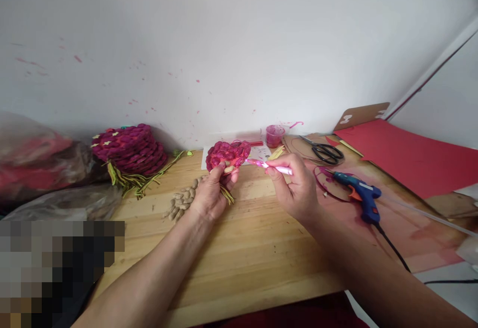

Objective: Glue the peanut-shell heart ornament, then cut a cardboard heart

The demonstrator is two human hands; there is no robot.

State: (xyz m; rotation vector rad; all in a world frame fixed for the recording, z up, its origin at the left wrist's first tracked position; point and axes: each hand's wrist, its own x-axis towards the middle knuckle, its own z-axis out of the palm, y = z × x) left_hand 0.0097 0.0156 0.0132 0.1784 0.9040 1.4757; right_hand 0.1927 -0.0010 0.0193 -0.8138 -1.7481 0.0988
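Raised above the table, a round craft piece (220,155) covered in magenta-painted peanut shells is gripped at its near edge by my left hand (214,188). Unpainted peanuts show beside the thumb, and yellow-green strands hang below the fingers. A paintbrush (278,168) with a pale handle sits pinched in my right hand (298,186). Its pink-stained bristle end points left and is at the right edge of the piece; whether it touches, I cannot tell. Loose unpainted peanuts (181,202) lie on the wooden table (242,248) left of my left hand.
A plastic cup (275,136) of magenta paint stands by the wall. Finished magenta pieces (130,149) are stacked at left beside plastic bags (45,164). Black scissors (326,153), a blue glue gun (364,193) with a cord, and red card sheets (414,151) lie at right.
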